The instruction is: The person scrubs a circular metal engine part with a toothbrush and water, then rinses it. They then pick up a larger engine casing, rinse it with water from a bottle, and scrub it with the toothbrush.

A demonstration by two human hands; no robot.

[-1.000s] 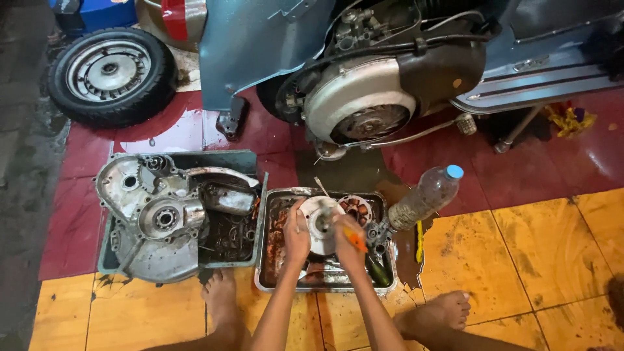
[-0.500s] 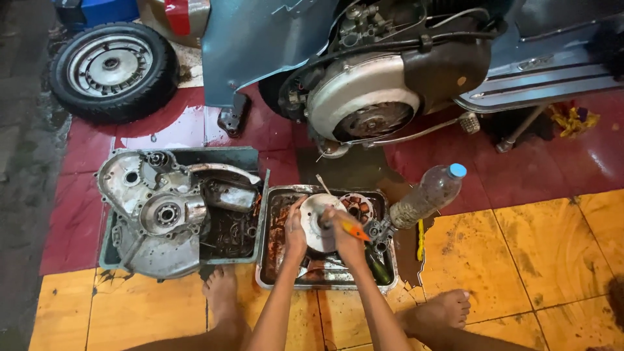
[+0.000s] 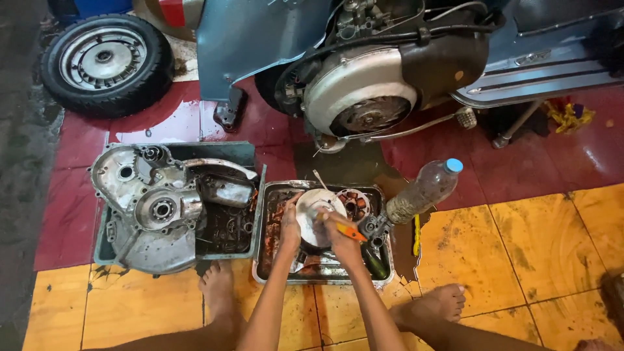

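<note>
A round white metal engine part (image 3: pixel 310 209) stands in a shallow metal tray (image 3: pixel 266 273) of dirty reddish liquid. My left hand (image 3: pixel 290 227) grips its left edge. My right hand (image 3: pixel 340 239) holds an orange-handled brush (image 3: pixel 351 231) against the part's face. A coil plate with copper windings (image 3: pixel 354 205) lies in the tray just right of the part. Small dark parts lie at the tray's right end.
A second tray (image 3: pixel 101 250) at left holds a grey engine casing (image 3: pixel 146 214). A plastic bottle (image 3: pixel 422 190) leans on the tray's right corner. A blue scooter (image 3: pixel 364 71) with exposed engine stands behind, a loose wheel (image 3: pixel 104 64) at far left. My bare feet (image 3: pixel 218 292) rest on the tiles.
My right hand with the brush has shifted slightly over the white part's face. The left hand keeps its hold. The view has drifted a little.
</note>
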